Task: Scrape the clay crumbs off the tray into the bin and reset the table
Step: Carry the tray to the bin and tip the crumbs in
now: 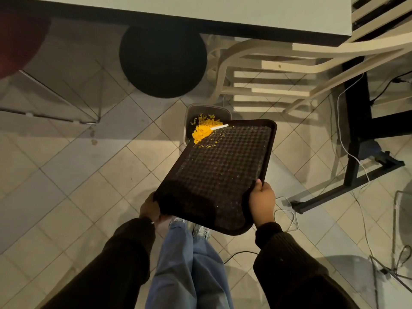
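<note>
A dark brown textured tray (pixel 223 172) is held tilted over the floor, its far left corner hanging over a small grey bin (pixel 209 109). Yellow clay crumbs (pixel 201 131) are piled at that far corner, some lying inside the bin. A small white stick (pixel 219 127) rests on the crumbs at the tray's rim. My left hand (pixel 149 208) grips the tray's near left corner. My right hand (pixel 262 201) grips the near right edge, thumb on top.
A white table edge (pixel 245 12) runs along the top. A black round stool (pixel 162 61) and a pale wooden chair (pixel 278 79) stand beyond the bin. A black desk frame (pixel 354 152) and loose cables (pixel 287 217) lie to the right on the tiled floor.
</note>
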